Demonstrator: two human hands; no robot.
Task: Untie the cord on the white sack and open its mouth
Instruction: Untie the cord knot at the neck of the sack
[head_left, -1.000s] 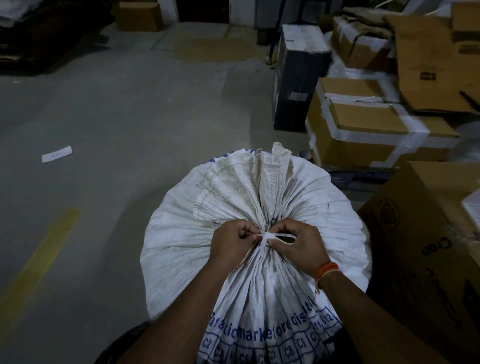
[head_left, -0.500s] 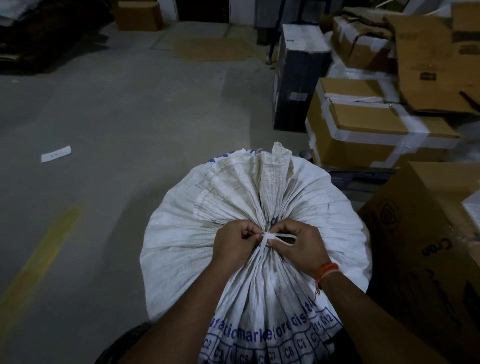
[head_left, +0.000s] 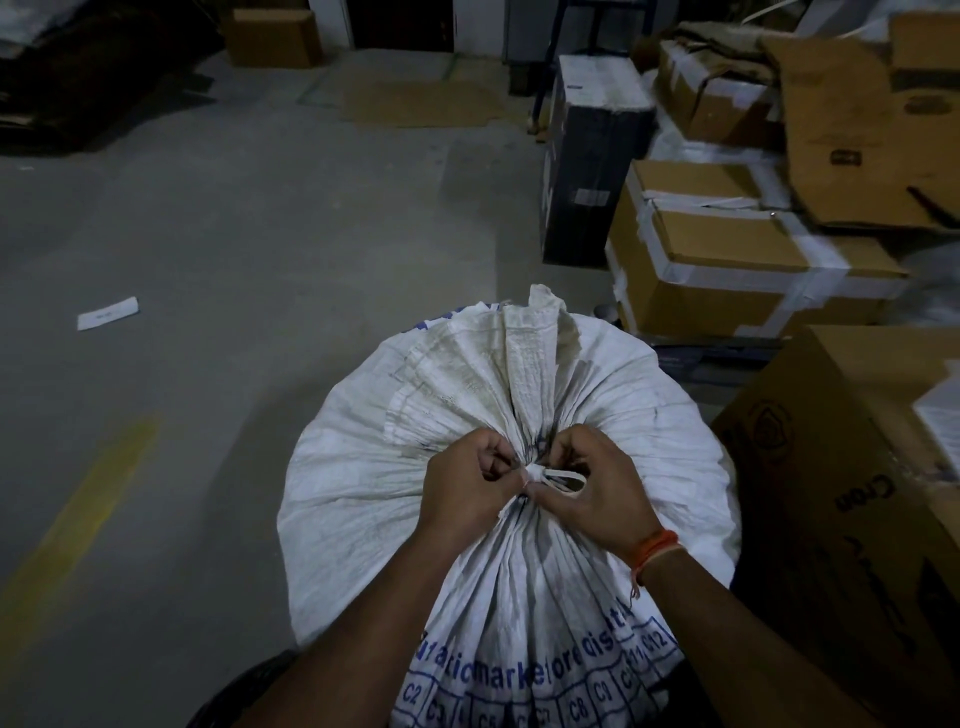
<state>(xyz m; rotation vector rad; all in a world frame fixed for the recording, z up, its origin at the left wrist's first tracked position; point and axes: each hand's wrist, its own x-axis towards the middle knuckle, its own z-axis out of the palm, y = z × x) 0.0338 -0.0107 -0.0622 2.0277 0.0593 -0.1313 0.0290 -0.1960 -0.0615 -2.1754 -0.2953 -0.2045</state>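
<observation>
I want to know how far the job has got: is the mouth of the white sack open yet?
No, the white sack is gathered tight at its neck, where both hands pinch the white cord.

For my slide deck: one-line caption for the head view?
Both hands, left hand and right hand, pinch the cord on the tied white sack.

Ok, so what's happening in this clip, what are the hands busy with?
A person is bent over a full white sack standing on a concrete floor, working at the cord tied round its gathered neck. The left hand pinches at the knot, and the right hand pinches the cord beside it, where a small loop shows. The cord is not yet undone and the sack's mouth is bunched shut. Taped cardboard boxes are stacked to the right.
</observation>
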